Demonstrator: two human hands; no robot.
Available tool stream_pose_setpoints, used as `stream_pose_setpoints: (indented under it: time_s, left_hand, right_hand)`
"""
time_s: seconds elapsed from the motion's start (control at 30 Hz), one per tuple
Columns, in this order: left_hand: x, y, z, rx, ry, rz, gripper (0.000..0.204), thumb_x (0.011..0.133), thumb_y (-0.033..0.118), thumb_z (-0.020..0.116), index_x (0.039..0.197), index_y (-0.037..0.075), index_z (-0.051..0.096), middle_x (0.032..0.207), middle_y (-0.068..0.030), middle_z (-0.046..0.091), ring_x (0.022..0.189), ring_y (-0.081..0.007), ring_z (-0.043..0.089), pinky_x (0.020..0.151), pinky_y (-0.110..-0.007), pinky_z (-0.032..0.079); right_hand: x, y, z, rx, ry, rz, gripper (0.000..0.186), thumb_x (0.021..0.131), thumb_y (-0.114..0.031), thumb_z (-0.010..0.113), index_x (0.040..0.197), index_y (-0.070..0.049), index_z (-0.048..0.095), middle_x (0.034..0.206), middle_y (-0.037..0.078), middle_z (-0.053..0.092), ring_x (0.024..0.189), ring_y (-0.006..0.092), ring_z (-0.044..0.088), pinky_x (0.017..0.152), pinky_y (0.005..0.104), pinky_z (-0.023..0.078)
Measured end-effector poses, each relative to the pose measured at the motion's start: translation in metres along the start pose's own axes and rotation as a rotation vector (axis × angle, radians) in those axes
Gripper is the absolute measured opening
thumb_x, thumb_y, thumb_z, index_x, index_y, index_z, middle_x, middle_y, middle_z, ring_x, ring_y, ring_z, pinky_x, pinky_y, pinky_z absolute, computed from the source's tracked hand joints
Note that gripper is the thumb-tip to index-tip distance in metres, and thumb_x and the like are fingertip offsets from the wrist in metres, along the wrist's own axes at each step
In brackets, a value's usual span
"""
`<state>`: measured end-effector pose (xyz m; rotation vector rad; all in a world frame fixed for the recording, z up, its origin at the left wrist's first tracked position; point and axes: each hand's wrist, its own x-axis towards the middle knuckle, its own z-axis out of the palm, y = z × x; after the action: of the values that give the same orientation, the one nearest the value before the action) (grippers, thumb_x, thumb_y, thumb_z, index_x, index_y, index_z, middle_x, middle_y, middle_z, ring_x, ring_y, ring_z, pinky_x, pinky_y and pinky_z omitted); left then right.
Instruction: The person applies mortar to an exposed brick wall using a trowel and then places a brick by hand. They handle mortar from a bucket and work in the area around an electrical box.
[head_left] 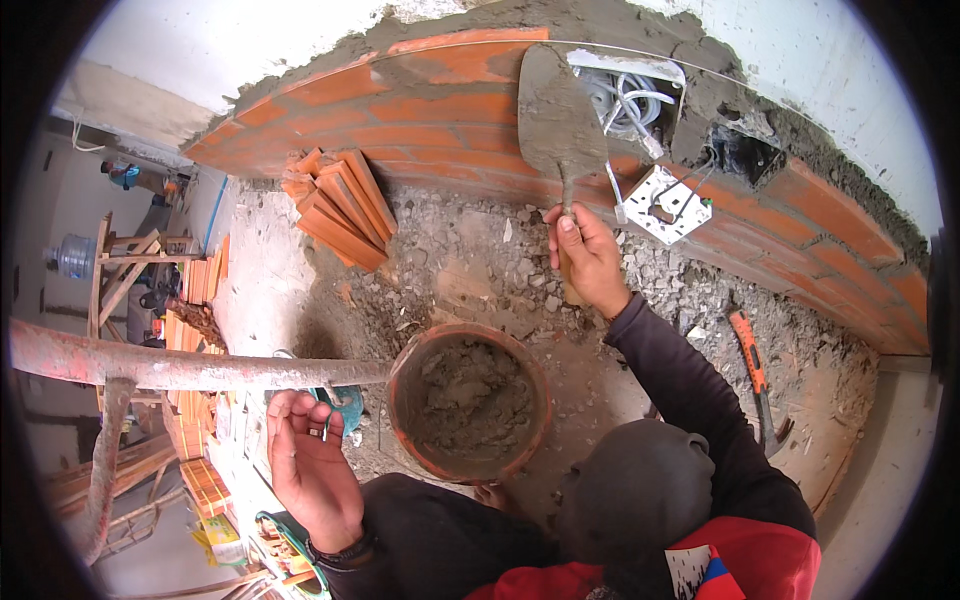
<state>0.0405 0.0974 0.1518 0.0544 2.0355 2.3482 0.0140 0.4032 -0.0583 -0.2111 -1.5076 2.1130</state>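
Grey mortar coats the blade of the trowel [560, 115], which the right hand [585, 255] grips by its handle, fingers wrapped tight and thumb laid along the shaft. The blade points up from the hand and lies flat against the brick wall [400, 110], just left of a wall opening [630, 100] where pale cables bunch together. A white socket plate [665, 205] hangs on its wires just right of the hand, touching the brick face. Below that hand and a little to its left stands an orange bucket [470, 400] holding wet mortar, set on rubble-strewn floor [470, 260]. The left hand [310, 465] is raised palm up just left of the bucket, fingers curled loosely; a small metal ring or hook seems to sit at its fingertips, though it is too small to tell. A rusty scaffold pipe [200, 370] runs just above this hand. Beyond the pipe, up toward the wall, lies a stack of bricks [340, 205]. Well right of the bucket, an orange-handled hammer [755, 375] rests on the floor.
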Motion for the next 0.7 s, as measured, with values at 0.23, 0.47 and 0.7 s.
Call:
stream_pose_setpoints:
  time_s: [0.23,0.47,0.7]
  left_hand:
    - [-0.001,0.001,0.002,0.01,-0.012,0.021,0.034,0.095,0.028,0.051,0.12,0.006,0.052,0.106,-0.0029,0.054,0.096,-0.0132,0.052,0.088,-0.031,0.04]
    - [-0.003,0.001,0.001,-0.004,-0.018,0.039,0.034,0.096,0.029,0.051,0.121,0.005,0.052,0.106,-0.003,0.054,0.096,-0.0133,0.052,0.088,-0.031,0.041]
    - [-0.005,0.002,0.001,-0.013,-0.019,0.045,0.035,0.095,0.028,0.052,0.121,0.005,0.052,0.105,-0.0037,0.055,0.096,-0.0139,0.052,0.089,-0.032,0.041]
  right_hand:
    - [0.004,0.01,-0.01,-0.001,-0.086,0.0,0.029,0.102,-0.031,0.044,0.097,-0.003,0.052,0.074,0.002,0.05,0.061,0.0104,0.048,0.057,0.0238,0.043]
    - [-0.024,0.005,0.0,-0.188,-0.005,-0.026,0.031,0.101,-0.029,0.045,0.085,-0.004,0.051,0.057,0.0,0.05,0.049,0.0089,0.049,0.048,0.0257,0.039]
    - [-0.046,-0.033,0.031,0.056,0.021,0.065,0.032,0.103,-0.033,0.04,0.09,-0.005,0.047,0.066,0.002,0.051,0.051,0.0101,0.052,0.048,0.0249,0.042]
